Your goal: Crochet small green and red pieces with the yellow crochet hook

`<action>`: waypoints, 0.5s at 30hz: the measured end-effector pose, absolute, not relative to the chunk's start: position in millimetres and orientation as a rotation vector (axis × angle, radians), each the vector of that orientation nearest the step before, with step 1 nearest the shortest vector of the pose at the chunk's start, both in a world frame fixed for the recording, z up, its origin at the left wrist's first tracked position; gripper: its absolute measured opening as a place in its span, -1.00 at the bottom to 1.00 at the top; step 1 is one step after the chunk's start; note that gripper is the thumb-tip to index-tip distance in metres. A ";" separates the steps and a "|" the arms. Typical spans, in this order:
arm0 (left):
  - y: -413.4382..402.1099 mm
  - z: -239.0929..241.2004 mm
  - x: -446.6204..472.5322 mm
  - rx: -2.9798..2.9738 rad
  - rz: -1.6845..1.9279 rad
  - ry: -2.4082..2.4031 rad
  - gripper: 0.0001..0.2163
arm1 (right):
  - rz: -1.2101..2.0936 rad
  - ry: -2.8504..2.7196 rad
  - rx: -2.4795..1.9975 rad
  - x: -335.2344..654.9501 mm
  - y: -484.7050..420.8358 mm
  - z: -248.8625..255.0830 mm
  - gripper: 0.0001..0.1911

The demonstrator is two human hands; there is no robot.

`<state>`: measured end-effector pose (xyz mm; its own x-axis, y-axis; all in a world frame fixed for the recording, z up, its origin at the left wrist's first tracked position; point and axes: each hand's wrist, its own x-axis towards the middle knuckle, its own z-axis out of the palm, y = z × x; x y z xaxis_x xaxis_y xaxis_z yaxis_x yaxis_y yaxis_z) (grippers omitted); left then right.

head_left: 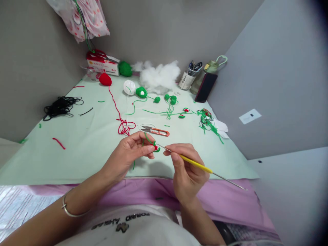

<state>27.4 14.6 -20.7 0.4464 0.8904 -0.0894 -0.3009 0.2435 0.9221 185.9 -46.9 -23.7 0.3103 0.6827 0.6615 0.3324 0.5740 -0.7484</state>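
Note:
My left hand (137,147) pinches a small crocheted piece (156,148) in red, white and green yarn between thumb and fingers. Green yarn runs over and below those fingers. In my right hand (188,167) is a crochet hook (196,164) with a yellow handle, held like a pen. Its thin metal tip is right by the crocheted piece; whether it passes through a stitch I cannot tell. The hook's other metal end points down to the right. Just beyond my left hand lie orange-handled thread snips (156,131) and a tangle of red yarn (125,127).
Behind are a red yarn ball (105,79), white yarn ball (129,87), green crocheted balls (171,99) and white stuffing (160,77). Black yarn (61,106) lies left, green scraps (208,123) right. A phone (206,87) leans against a bottle (197,82) near the wall.

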 end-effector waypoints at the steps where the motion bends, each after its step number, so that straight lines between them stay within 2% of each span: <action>1: 14.6 -20.4 27.6 1.006 0.917 0.717 -0.84 | 0.307 -1.292 -0.994 185.7 -47.2 -24.2 -0.81; 15: 13.5 -20.8 27.0 0.991 0.907 0.707 -0.85 | 0.334 -1.305 -0.994 185.7 -46.9 -27.9 -0.78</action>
